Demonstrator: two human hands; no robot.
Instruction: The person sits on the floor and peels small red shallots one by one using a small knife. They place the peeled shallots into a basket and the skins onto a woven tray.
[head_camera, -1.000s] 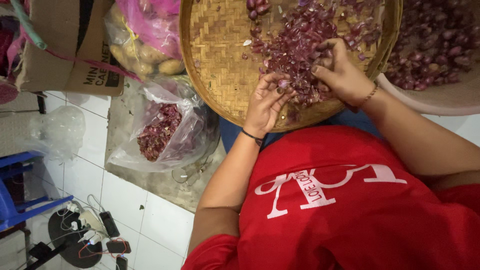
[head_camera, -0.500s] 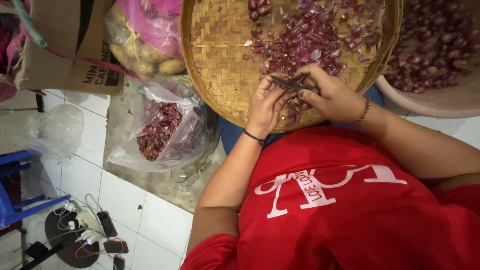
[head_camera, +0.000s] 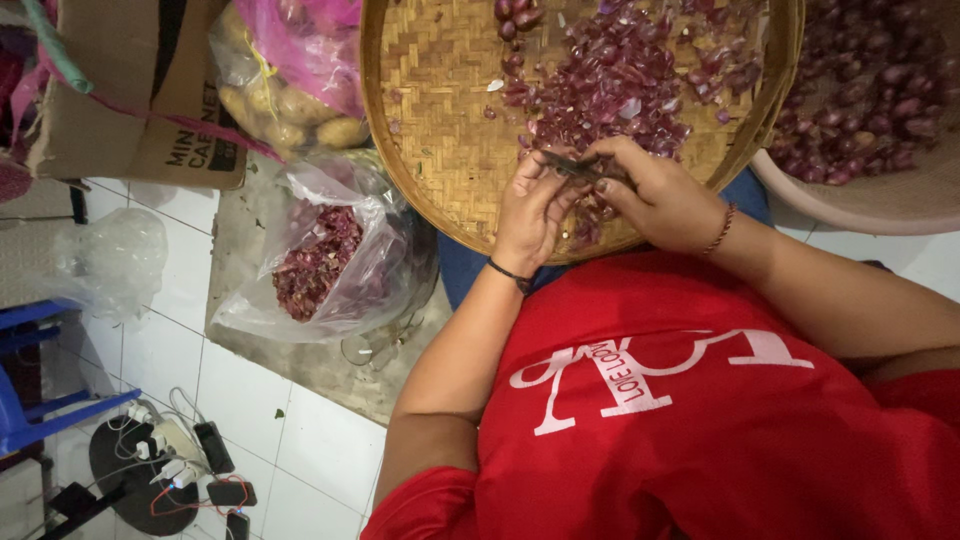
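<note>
Over the near rim of the woven tray (head_camera: 440, 110), a small knife (head_camera: 572, 165) is now pinched in the right hand (head_camera: 660, 200) and met by the left hand (head_camera: 530, 210), fingers curled shut on a shallot barely seen, where a second ago both were spread in the purple peels (head_camera: 620, 80), so peeling is judged resumed.

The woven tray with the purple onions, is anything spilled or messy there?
Nothing has spilled. The peels and onions stay inside the woven tray, where the left hand and right hand work. Loose peels fill a clear bag on the floor.
</note>
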